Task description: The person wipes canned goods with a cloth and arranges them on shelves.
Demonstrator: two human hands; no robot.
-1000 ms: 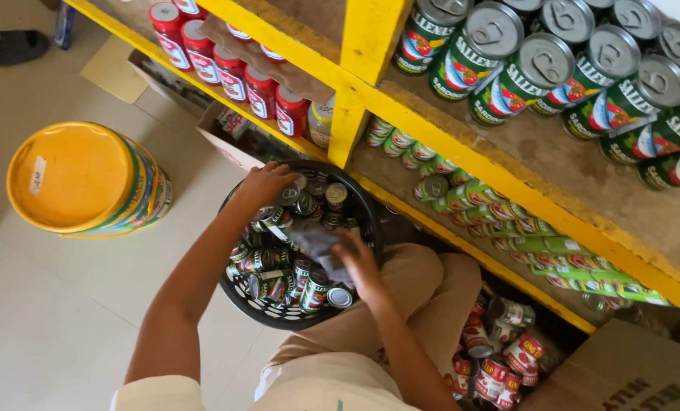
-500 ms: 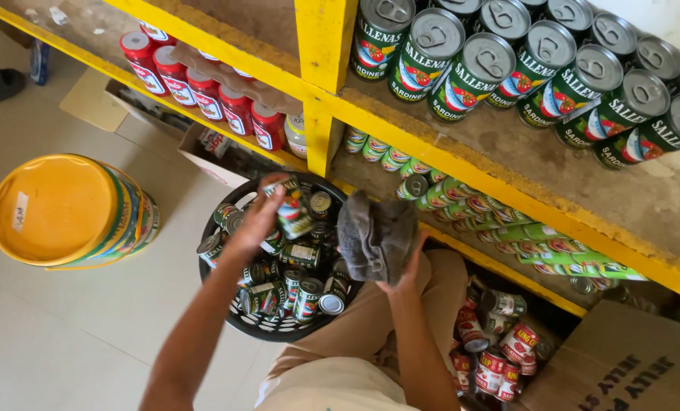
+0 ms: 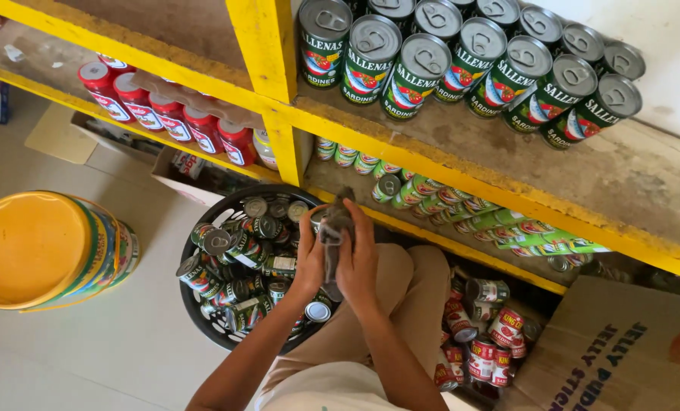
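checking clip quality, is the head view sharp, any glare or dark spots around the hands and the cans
Head view: mostly sharp; left hand and right hand on the grey cloth slightly soft; glare on top-shelf can lids; lower shelf shadowed; wide-angle tilt in the yellow frame.

A small shop's stockroom: yellow shelves (image 3: 462, 171) stacked with tinned cans (image 3: 424, 65), cartons (image 3: 622, 350) below.

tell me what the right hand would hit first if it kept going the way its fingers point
Likely the yellow shelf edge just beyond the right hand and its grey cloth; depth is unclear, so it might pass underneath.
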